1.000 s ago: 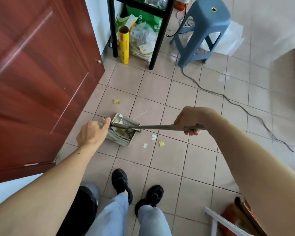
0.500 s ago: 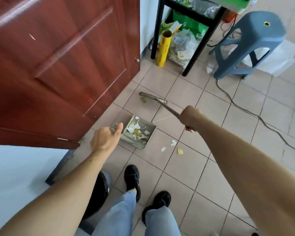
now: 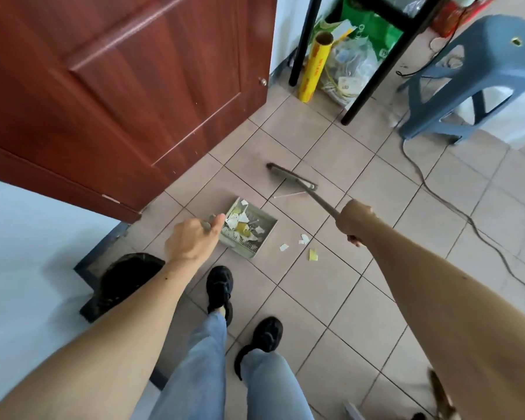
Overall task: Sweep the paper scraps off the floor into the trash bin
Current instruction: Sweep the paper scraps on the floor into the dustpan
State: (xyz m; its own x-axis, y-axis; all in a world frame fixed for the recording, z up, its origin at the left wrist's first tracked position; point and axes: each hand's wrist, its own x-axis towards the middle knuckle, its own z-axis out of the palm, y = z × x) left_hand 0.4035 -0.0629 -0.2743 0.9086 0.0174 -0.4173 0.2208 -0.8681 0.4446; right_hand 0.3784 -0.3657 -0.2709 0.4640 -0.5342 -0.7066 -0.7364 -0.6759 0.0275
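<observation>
— Fingers first; what are yours doing on each side?

— Your left hand (image 3: 194, 241) has its fingers curled tight round the handle of the dustpan (image 3: 250, 227), thumb laid along the top; your right hand (image 3: 355, 219) is wrapped closed round the shaft of the broom (image 3: 297, 181), though its fingertips are turned away and mostly hidden.

— And where are the paper scraps?

— Most lie inside the dustpan, white and yellow bits heaped toward its back wall; the pan sits flat on the floor (image 3: 331, 298) just ahead of your black shoes (image 3: 220, 287); three loose scraps (image 3: 304, 239) rest on the tiles just beside the pan's open lip, two white and one yellow; a thin white stick (image 3: 290, 195) lies between the pan and the broom head.

— Where is the broom head?

— Out on the tiles beyond the pan, well apart from the loose scraps; the red door (image 3: 128, 86) stands to its left.

— The trash bin?

— A dark bin (image 3: 125, 280) sits by the wall near your left forearm, partly hidden by it.
</observation>
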